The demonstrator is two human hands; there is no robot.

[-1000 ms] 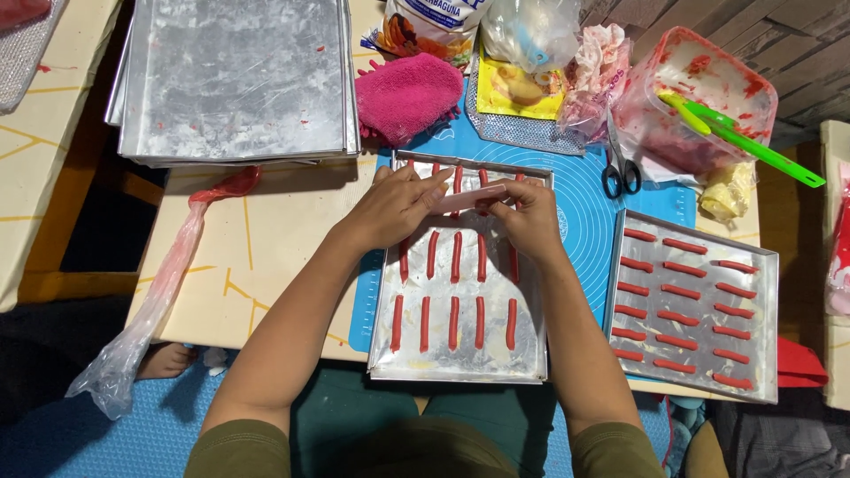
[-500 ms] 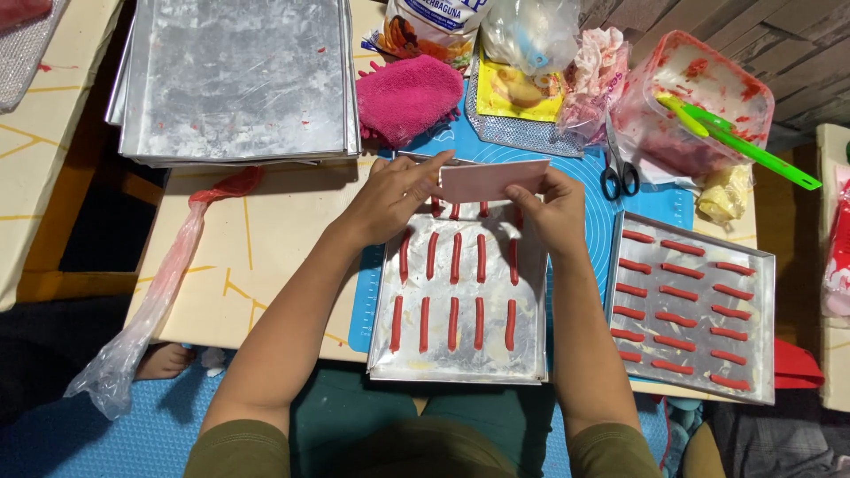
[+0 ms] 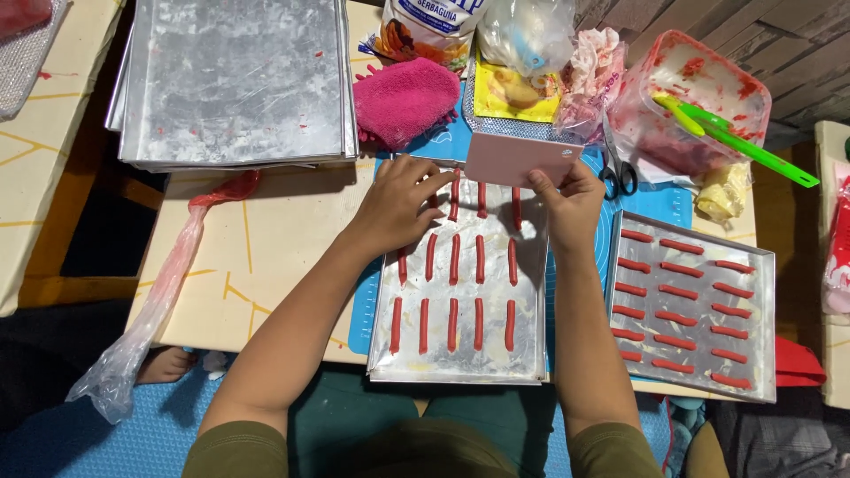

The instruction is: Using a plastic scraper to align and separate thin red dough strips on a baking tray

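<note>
A metal baking tray (image 3: 531, 354) lies in front of me, lined with rows of thin red dough strips (image 3: 454, 258). My left hand (image 3: 398, 204) rests flat on the tray's upper left part, fingers spread over the strips. My right hand (image 3: 571, 204) holds a pink rectangular scraper card (image 3: 518, 155) by its lower right edge, raised above the far end of the tray. The card hides the tray's far rim.
A second tray (image 3: 761, 327) of red strips sits at the right. A stack of empty metal trays (image 3: 230, 80) lies upper left, with a pink cloth (image 3: 403, 102), scissors (image 3: 615, 168), a smeared plastic tub (image 3: 691, 97) with green spatula (image 3: 744, 142), bags, and a piping bag (image 3: 159, 301).
The pink card has lifted off the strips and moved to the tray's far end. My left hand let go of it and now lies on the tray.
</note>
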